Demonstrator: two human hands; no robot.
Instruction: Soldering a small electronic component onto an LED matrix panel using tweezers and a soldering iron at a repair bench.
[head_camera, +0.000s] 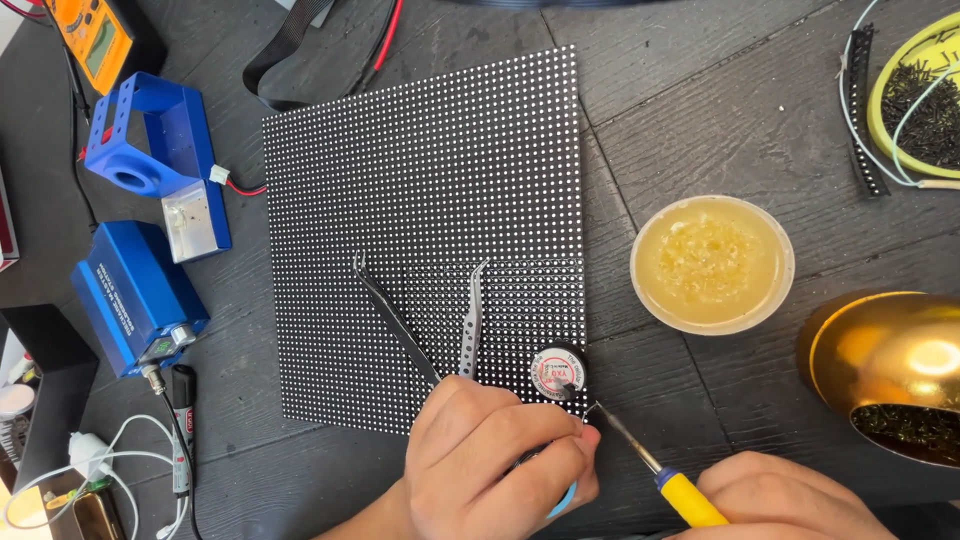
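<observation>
A black LED matrix panel lies flat on the dark wooden table. Two tweezers rest on it: a black pair and a silver pair. My left hand is closed near the panel's front right corner, beside a small round spool with a red and white label; a blue object shows under its fingers. My right hand grips a yellow-handled soldering iron whose tip points at the left fingertips.
A round tub of yellowish flux paste sits right of the panel. A gold bowl holds small dark parts at the right edge. Blue devices and an orange multimeter stand at the left, with cables.
</observation>
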